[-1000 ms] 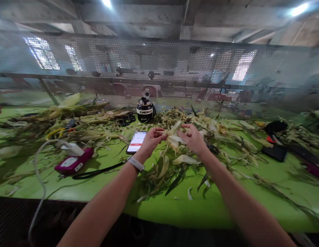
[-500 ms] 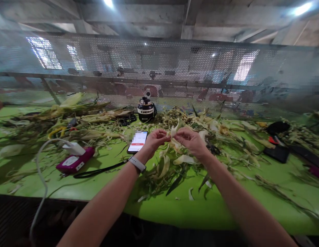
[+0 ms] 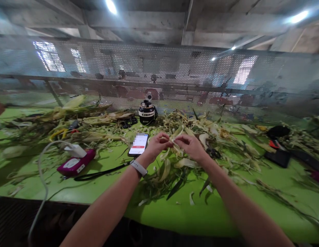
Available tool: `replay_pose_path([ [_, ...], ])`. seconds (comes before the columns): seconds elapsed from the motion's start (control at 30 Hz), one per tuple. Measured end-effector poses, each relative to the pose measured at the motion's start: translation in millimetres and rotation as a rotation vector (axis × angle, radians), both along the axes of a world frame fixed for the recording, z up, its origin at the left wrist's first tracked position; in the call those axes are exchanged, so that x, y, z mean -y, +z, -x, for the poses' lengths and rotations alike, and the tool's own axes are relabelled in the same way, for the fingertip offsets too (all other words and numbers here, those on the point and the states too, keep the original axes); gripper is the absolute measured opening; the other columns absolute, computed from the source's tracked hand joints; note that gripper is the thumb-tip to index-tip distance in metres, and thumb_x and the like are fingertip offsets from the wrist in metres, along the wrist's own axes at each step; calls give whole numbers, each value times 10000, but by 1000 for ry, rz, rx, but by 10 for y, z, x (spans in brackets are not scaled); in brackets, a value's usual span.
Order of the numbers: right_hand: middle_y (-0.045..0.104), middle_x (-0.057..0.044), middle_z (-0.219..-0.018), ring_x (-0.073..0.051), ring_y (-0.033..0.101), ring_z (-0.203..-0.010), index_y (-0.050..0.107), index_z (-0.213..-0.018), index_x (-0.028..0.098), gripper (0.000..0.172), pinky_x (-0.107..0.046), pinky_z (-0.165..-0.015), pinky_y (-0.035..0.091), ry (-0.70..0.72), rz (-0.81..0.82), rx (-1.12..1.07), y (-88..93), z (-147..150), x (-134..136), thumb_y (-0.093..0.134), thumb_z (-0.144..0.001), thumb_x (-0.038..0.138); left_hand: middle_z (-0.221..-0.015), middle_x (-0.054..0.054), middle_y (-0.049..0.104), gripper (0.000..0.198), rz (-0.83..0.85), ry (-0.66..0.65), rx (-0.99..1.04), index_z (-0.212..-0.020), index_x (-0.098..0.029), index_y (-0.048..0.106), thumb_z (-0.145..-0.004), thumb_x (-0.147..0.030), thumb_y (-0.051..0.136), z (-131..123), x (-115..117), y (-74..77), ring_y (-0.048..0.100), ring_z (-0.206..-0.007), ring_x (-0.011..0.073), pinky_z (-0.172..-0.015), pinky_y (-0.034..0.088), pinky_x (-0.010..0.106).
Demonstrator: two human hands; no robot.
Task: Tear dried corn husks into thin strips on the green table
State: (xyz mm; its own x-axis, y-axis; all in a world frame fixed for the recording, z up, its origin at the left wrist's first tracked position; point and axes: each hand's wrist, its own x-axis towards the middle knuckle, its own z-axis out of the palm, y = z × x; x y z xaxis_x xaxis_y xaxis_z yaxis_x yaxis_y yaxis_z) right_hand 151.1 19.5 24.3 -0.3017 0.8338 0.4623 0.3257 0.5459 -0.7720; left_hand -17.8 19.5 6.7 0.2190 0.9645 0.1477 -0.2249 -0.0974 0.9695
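Observation:
My left hand (image 3: 158,146) and my right hand (image 3: 190,146) meet over the middle of the green table, thumbs and fingers pinched close together. Between the fingertips is a small pale strip of corn husk (image 3: 173,141), mostly covered by the fingers. Below them lies a heap of loose husk, with a broad cream husk piece (image 3: 187,162) and a dark green leaf (image 3: 177,185). A lit phone (image 3: 139,145) rests just left of my left hand, which has a watch with a pale strap (image 3: 138,168) at its wrist.
A magenta power bank (image 3: 77,164) with a white plug and cable sits at left. At the back stands a black "ENERGY" bottle (image 3: 147,113) before a perforated metal screen (image 3: 174,65). Dried husks spread along both sides; a black flat object (image 3: 277,157) lies at right.
The larger pale husk that stood up between my fingertips no longer shows there; only a small strip is visible. My hands stay close together, and the view has tilted slightly upward.

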Motion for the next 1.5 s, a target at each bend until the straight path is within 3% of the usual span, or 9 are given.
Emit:
replay_pose_path([
  [0.33,653,-13,-696,-136,567,-619,635,-782,170,170,-256,-595,430,-86,1,108,-25,-20,10,592,-772,335,-605,-36,646,477,-54,-25,-40,-776,-180,488,-494,-335,839,-42,10,-27,634,-590,126,-609,453,243],
  [0.53,595,25,-620,-131,572,-515,537,-880,192,174,-247,-501,445,-90,167,29,14,-24,29,590,-728,259,-607,-42,615,541,-115,30,-153,-824,-195,430,-507,-367,834,-38,-18,-62,621,-593,136,-563,439,232],
  [0.73,596,30,-583,-138,592,-481,486,-858,209,176,-247,-475,466,-82,246,17,36,3,85,577,-766,328,-657,-12,655,333,-438,157,-418,-894,-205,430,-725,-318,693,-66,26,-70,619,-619,144,-565,409,227],
  [0.97,623,1,-634,-156,626,-571,495,-844,204,126,-249,-540,460,-135,73,122,-53,25,57,556,-754,269,-799,30,672,220,-681,295,-652,-932,-204,434,-798,-251,602,-68,94,-37,666,-723,183,-604,423,252],
  [1.1,625,-2,-673,-135,586,-579,555,-847,200,109,-247,-571,439,-151,-27,142,-65,31,44,542,-768,275,-797,36,666,211,-707,327,-735,-904,-208,433,-802,-282,603,-44,85,-21,671,-736,199,-590,424,256],
  [1.23,604,-6,-741,-114,515,-597,619,-739,195,62,-248,-597,407,-244,-110,195,-11,24,50,591,-696,230,-801,52,682,193,-704,264,-748,-913,-207,436,-829,-317,571,-25,93,-15,675,-763,202,-612,442,261],
  [1.37,548,25,-631,-111,470,-574,620,-654,183,36,-248,-576,373,-234,42,121,43,9,36,597,-634,202,-850,68,706,258,-673,206,-688,-962,-202,451,-795,-300,621,-26,90,-39,677,-818,204,-665,458,266],
  [1.5,551,27,-580,-117,478,-571,603,-630,166,118,-252,-566,366,-201,194,-70,60,10,19,628,-645,280,-782,51,706,354,-497,154,-534,-940,-189,495,-695,-305,722,-44,54,-44,668,-745,196,-651,471,274],
])
